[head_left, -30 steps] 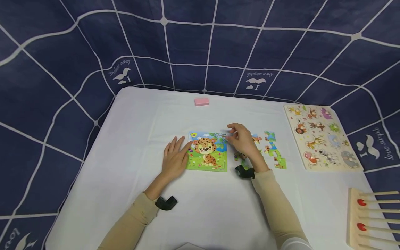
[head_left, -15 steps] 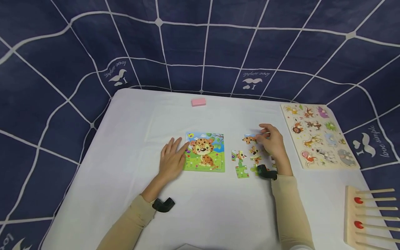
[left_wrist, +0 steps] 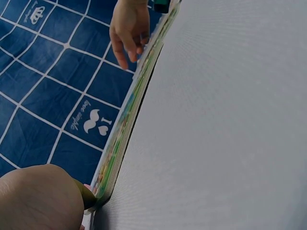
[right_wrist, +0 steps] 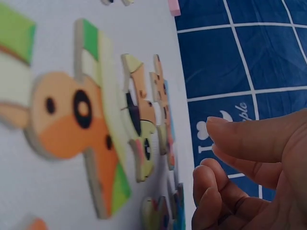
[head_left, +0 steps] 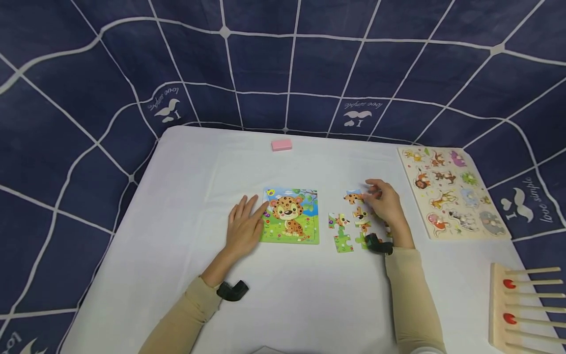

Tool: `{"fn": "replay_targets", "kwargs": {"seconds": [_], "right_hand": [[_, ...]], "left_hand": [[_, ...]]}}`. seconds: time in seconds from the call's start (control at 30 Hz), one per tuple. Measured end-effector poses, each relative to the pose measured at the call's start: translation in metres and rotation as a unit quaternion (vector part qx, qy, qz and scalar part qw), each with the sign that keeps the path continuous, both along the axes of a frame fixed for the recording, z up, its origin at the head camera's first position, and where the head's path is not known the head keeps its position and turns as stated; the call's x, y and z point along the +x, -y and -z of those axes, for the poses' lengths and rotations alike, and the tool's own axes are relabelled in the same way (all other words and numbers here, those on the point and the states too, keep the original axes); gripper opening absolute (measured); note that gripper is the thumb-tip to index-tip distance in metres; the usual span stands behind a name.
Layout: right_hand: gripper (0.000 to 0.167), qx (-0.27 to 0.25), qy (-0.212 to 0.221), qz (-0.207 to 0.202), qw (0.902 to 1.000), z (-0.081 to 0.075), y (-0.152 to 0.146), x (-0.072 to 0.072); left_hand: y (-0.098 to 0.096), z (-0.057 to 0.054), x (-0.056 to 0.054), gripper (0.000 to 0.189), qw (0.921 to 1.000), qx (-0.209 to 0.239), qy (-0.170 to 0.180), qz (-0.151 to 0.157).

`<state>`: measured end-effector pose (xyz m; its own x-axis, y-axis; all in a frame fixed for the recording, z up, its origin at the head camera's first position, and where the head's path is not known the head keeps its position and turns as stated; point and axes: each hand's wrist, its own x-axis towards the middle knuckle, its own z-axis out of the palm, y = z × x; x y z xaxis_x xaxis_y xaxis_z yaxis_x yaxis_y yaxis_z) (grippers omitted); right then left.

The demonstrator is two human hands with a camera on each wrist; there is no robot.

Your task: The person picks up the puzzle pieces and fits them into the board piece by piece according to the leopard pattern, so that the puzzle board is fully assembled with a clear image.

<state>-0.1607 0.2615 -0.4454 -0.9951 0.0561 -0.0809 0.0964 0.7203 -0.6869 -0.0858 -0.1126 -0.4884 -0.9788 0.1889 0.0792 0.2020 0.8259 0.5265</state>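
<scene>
The left hand (head_left: 243,228) lies at the left edge of a square leopard puzzle board (head_left: 292,238), its index finger touching that edge. Its fingers are extended. In the left wrist view the board (left_wrist: 127,129) appears edge-on beside the heel of that hand (left_wrist: 43,199). To the right, several loose puzzle pieces (head_left: 344,243) with leopard and grass prints lie on the table. Above their right part is the right hand (head_left: 384,202), fingers loosely bent and thumb apart from them. The right wrist view shows nothing between those fingers (right_wrist: 205,179); a small blur beside the fingertips is unclear. Some pieces are hidden under this hand.
A pink block (head_left: 281,145) lies near the far edge of the white table (head_left: 300,295). A wooden animal peg puzzle (head_left: 455,196) is at the right. A wooden rack with sticks (head_left: 499,305) stands at the near right. A dark blue grid curtain (head_left: 265,64) surrounds the table.
The right hand has moved right, from the board's upper right corner to the loose pieces, and has stayed nearly in place over the last half second. The left hand has kept its place.
</scene>
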Motion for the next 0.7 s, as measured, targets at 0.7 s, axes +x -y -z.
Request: {"fn": "replay_targets", "kwargs": {"seconds": [0.7], "right_hand": [[0.039, 0.032, 0.001, -0.057, 0.9979, 0.015, 0.001, -0.002]], "left_hand": [[-0.001, -0.001, 0.000, 0.047, 0.9999, 0.004, -0.009, -0.003]]}}
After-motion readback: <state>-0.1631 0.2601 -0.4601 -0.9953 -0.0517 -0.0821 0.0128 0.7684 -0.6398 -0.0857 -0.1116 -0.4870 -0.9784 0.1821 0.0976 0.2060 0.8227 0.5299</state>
